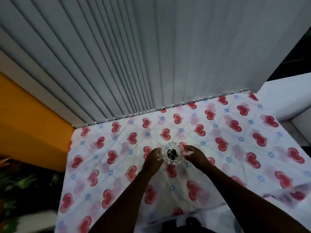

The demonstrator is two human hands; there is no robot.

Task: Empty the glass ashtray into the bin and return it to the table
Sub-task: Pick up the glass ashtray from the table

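On the table (235, 148), glass ashtray (172, 153) between both hands, left hand (154, 159), right hand (195, 155)

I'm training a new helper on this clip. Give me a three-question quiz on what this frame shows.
1. True or false: the glass ashtray is empty.
2. Which hands are at the ashtray? A) left only B) right only C) both
3. What pattern marks the tablecloth?

Key:
1. False; dark bits lie in it.
2. C; the left hand and right hand flank it.
3. Red hearts with small blue flowers.
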